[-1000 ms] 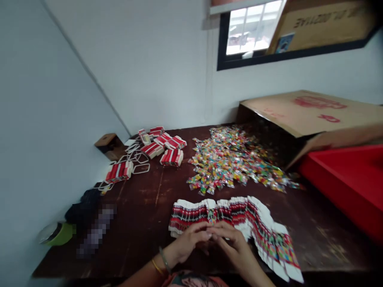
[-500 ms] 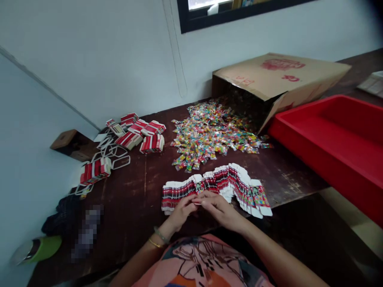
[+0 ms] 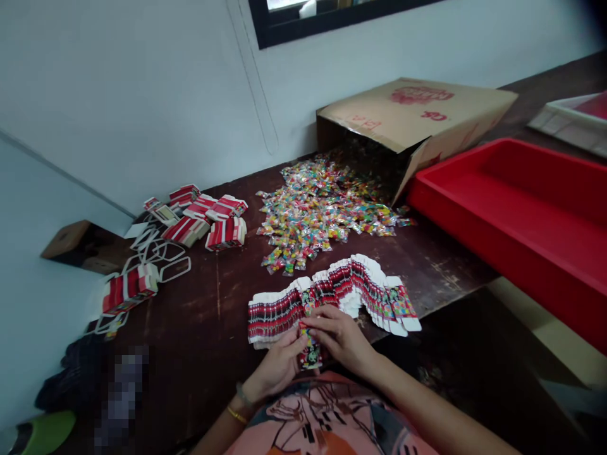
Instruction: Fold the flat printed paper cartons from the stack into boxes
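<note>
Between my two hands, close to my body, is a small printed candy box [image 3: 310, 351] in red and black, its front facing up. My left hand [image 3: 282, 361] grips its left side, thumb on the front. My right hand [image 3: 342, 336] has its fingers closed at the box's top end. Just beyond my hands lies a long, overlapping row of flat red-and-white boxes [image 3: 277, 316], bending toward the right. Behind that row spreads a heap of small wrapped candies [image 3: 317, 212] in clear, colourful packets.
A cardboard carton [image 3: 417, 114] lies on its side behind the candies, its mouth toward them. At right, a red tray [image 3: 512, 208] overhangs the table edge. Bundled red boxes [image 3: 226, 232] and white bands [image 3: 175, 268] lie left, near a small brown box [image 3: 85, 246].
The box in my hands has tilted so its printed front now shows; before, only a thin edge was visible. My right hand has shifted to its top end. The camera view has turned slightly right.
</note>
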Demonstrator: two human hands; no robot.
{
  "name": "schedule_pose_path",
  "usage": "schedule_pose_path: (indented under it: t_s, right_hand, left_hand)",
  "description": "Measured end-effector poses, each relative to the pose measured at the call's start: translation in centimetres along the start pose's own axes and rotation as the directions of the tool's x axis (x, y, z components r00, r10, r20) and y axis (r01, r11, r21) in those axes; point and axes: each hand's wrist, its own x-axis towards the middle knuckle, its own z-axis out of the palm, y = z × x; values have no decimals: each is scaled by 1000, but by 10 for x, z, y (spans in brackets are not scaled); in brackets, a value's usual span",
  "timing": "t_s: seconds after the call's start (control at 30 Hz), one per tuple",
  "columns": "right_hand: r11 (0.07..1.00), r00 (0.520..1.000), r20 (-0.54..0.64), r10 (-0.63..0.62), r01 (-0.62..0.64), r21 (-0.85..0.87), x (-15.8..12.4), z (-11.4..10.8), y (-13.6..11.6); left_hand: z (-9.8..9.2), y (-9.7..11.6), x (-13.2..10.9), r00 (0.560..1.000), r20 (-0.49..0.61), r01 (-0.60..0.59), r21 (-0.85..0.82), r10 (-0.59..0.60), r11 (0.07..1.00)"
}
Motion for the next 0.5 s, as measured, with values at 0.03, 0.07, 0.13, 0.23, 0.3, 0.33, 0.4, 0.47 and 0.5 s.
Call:
schedule_pose_path:
  t_s: [0.03,0.07,0.13,0.23,0.3,0.33,0.4,0.47,0.5]
  right_hand:
    - [999,999,-7,44,-43,24,-2,-3,1]
    - [994,996,-8,92,-92,67,-4,-11,0]
    - [975,985,-6,174,-172,138,-13,-39,-2]
    - [964,963,41,265,-265,16,-39,-107,-7]
    - [927,931,84,355,-339,-161,-57,-150,-6]
    - [897,910,102,401,-368,-245,-63,-166,-2]
    - [834,894,63,444,-386,-394,-61,-182,10]
    - [781,906,-13,422,-371,-503,-39,-178,27]
    - [756,913,-50,405,-365,-543,-24,-172,37]
  left_hand:
    - [5,-1,3,1000,18,-2,2,1,1000]
    - [11,0,5,998,56,-1,32,-1,999]
    - [19,6,9,986,167,-10,160,-17,987]
    - [18,20,13,963,268,-67,341,-28,938]
    - [10,25,14,970,241,-95,361,5,928]
    - [5,26,15,977,212,-94,358,18,929]
    - [-2,25,18,988,154,-82,347,30,934]
    - [-4,24,21,992,120,-67,333,28,941]
    - [-3,23,22,993,114,-60,327,24,943]
